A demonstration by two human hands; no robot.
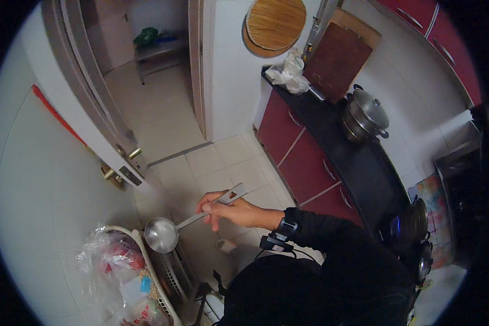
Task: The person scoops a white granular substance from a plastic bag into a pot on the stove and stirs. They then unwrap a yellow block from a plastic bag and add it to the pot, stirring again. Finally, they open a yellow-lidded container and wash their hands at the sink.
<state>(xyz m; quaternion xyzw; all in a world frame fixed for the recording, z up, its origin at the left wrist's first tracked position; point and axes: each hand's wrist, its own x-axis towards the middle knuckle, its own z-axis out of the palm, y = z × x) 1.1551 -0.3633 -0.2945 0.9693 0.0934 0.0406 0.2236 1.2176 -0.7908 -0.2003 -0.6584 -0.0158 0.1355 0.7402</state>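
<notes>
My right hand (224,210) holds a metal ladle (161,235) by its flat handle, with the thumb lying over it. The handle's holed end points to the upper right, past the hand. The ladle's round bowl, at the lower left, hangs beside the rim of a light plastic basket (147,261). In the basket lie clear plastic bags (102,269), a red item (130,257) in plastic and a small blue item (146,285). A black sleeve covers my right arm, and a dark band with a cabled device is at the wrist. My left hand is out of view.
An open door (85,134) with brass handles stands at the left, beside a doorway. Along the right runs a black countertop (330,134) over red cabinets, bearing a steamer pot (364,116), plastic bags (289,75), cutting boards (338,61) and, farther down, a pan (407,224).
</notes>
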